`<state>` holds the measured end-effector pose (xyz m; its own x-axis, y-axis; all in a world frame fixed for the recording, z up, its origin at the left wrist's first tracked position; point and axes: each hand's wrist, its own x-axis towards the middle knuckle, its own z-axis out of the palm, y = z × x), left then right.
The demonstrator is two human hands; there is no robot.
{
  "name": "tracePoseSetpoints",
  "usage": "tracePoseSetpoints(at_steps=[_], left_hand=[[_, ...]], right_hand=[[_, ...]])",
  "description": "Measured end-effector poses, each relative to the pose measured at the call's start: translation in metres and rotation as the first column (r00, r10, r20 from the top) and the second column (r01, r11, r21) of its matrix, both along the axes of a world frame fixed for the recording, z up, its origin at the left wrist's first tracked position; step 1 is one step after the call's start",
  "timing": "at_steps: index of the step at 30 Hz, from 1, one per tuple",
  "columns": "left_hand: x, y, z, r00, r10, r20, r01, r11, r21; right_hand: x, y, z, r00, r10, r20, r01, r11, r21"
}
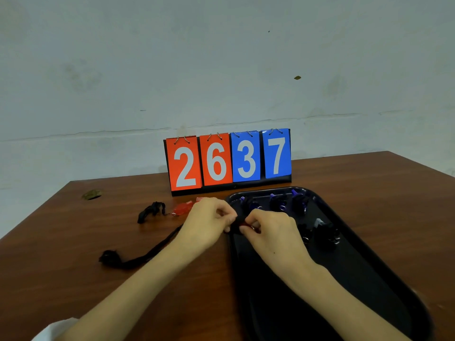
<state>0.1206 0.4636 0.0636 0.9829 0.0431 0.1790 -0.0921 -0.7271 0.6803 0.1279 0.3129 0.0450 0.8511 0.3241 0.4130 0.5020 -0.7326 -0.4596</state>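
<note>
Red piece pinched between left grip, right grip.

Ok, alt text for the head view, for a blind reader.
Left hand and right hand pinch a small red item with black cord above a black tray; loose cords lie on the wooden table, a flip scoreboard behind reads 2637.

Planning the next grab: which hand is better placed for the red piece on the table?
Left, probably: the left hand sits right beside the red piece, while the right hand is over the tray, farther off. Both pinch a dark piece now.
</note>
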Motion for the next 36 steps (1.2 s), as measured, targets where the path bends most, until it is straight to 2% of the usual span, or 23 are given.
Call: tracePoseSetpoints(at_steps=[3, 9, 14, 17, 21, 23, 29, 36], left_hand=[[0.0, 0.005, 0.004, 0.995, -0.058, -0.084, 0.039, 0.977, -0.212], [-0.006, -0.006, 0.004, 0.989, 0.076, 0.128, -0.008, 0.888, -0.46], [-0.01, -0.008, 0.008, 0.993, 0.043, 0.106, 0.011, 0.888, -0.46], [-0.012, -0.009, 0.011, 0.997, -0.009, 0.077, 0.047, 0.858, -0.512], [-0.018, -0.013, 0.021, 0.995, -0.027, 0.1, 0.077, 0.845, -0.53], [-0.018, -0.011, 0.025, 0.992, -0.01, 0.123, 0.076, 0.838, -0.54], [-0.019, -0.009, 0.026, 0.984, 0.055, 0.17, 0.042, 0.852, -0.522], [-0.02, -0.014, 0.024, 0.976, 0.075, 0.205, 0.028, 0.889, -0.457]], right_hand=[[0.003, -0.002, -0.001, 0.998, -0.066, 0.013, 0.065, 0.995, 0.074], [0.003, -0.003, 0.001, 0.995, -0.101, 0.01, 0.096, 0.971, 0.219], [0.003, -0.003, 0.002, 0.995, -0.092, 0.048, 0.08, 0.973, 0.215], [0.007, -0.005, 0.004, 0.994, -0.11, 0.027, 0.104, 0.979, 0.177], [0.01, -0.009, 0.006, 0.993, -0.114, 0.012, 0.11, 0.972, 0.207], [0.009, -0.009, 0.006, 0.994, -0.097, 0.051, 0.083, 0.972, 0.219], [0.005, -0.008, 0.003, 0.951, -0.049, 0.304, -0.029, 0.969, 0.247], [0.003, -0.008, 0.003, 0.922, -0.024, 0.385, -0.076, 0.967, 0.242]])
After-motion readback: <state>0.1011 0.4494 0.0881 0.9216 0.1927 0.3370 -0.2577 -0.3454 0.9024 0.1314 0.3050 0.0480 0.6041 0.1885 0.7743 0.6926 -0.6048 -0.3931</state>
